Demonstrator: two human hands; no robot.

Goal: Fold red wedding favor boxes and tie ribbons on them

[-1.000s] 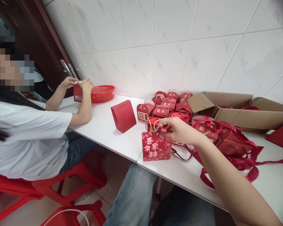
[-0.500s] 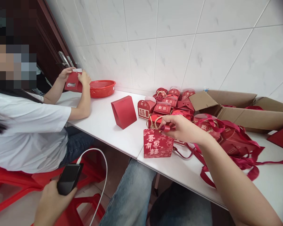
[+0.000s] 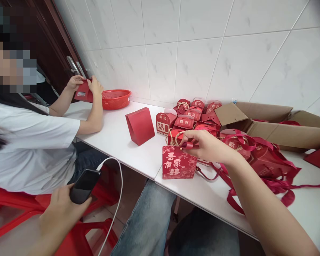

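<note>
My left hand [image 3: 62, 208] is closed around a black smartphone [image 3: 84, 187], held low in front of the table, with a white cable [image 3: 120, 192] plugged into its upper end. On the table, my right hand [image 3: 202, 144] pinches a dark red strap at the top of a small red gift box [image 3: 179, 163] with white characters on its face. The box stands upright near the table's front edge. Gold rope handles [image 3: 170, 137] rise beside my fingertips. My thumb and fingertips partly cover the strap.
A plain red box [image 3: 140, 126] stands to the left. Several red gift boxes [image 3: 185, 121] crowd behind, with loose red ribbons [image 3: 276, 188] and an open cardboard carton [image 3: 280, 133] rightward. A co-worker's hands [image 3: 96, 87] hold another red box by a red basket [image 3: 116, 101].
My left hand has lifted the phone up and a little right. My right hand stays at the gift box's strap. The white piece atop the co-worker's box no longer shows.
</note>
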